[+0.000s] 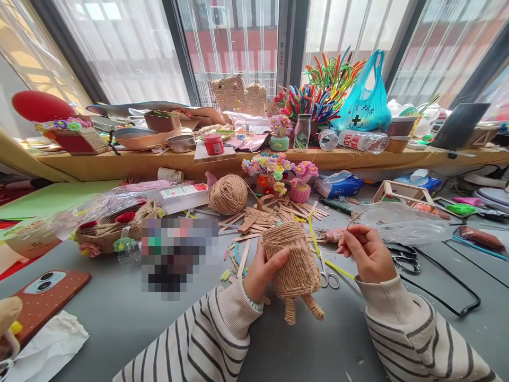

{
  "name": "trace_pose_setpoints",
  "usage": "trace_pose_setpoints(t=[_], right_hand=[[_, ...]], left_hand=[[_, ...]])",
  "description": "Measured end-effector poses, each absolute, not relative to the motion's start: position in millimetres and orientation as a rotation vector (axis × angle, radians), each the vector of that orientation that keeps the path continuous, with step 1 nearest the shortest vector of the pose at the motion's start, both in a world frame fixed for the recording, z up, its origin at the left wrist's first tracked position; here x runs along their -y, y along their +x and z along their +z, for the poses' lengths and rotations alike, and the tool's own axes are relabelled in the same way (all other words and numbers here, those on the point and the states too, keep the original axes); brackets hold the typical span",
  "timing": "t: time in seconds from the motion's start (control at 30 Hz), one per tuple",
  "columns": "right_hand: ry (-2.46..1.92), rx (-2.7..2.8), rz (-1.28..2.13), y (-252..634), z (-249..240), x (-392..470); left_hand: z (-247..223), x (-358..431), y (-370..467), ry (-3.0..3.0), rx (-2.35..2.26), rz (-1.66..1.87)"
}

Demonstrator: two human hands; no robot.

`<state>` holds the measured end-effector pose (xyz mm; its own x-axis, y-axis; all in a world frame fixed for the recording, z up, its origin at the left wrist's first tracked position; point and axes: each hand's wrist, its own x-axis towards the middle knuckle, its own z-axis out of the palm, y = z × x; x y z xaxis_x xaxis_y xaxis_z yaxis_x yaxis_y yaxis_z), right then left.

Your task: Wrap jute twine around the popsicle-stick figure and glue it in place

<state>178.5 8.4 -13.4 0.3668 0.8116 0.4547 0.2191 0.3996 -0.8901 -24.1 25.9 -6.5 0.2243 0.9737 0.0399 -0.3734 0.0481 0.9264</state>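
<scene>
My left hand (263, 273) is wrapped round the side of a small twine-wrapped craft piece (296, 268), thumb across its front. The piece has a boxy body and two short twine-wound legs (290, 312) pointing down toward me. To the right, my right hand (368, 253) is raised in a pinch, apart from the piece. A thin strand of twine (353, 220) shows at its fingertips. Behind the piece lie many loose wooden craft sticks (257, 218) and a ball of twine (228, 194). Small scissors (331, 278) rest between the hands, partly hidden by the piece.
Black-handled scissors (406, 262) and a black cord (457, 307) lie at right. A twine basket (99, 233) and a phone (51, 297) are at left. Pipe-cleaner flowers (270, 168) stand behind. A crowded ledge (159, 165) crosses the back. One patch is pixelated.
</scene>
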Motion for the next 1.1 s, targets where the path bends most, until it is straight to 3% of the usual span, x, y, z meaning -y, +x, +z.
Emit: trace_pose_setpoints(t=[0.2,0.43,1.1], right_hand=[[-1.150,1.113,0.470,172.3,1.5,6.6],[-1.041,1.438,0.291,172.7,4.9,12.6],[-0.891,1.825,0.166,178.3,17.3,13.7]], left_hand=[[-7.3,-26.2,-24.8,1.163,-0.793,1.063],[-5.9,-24.7,-25.3,1.224,-0.798,0.949],[-6.9,-23.4,-25.5,1.211,-0.771,0.966]])
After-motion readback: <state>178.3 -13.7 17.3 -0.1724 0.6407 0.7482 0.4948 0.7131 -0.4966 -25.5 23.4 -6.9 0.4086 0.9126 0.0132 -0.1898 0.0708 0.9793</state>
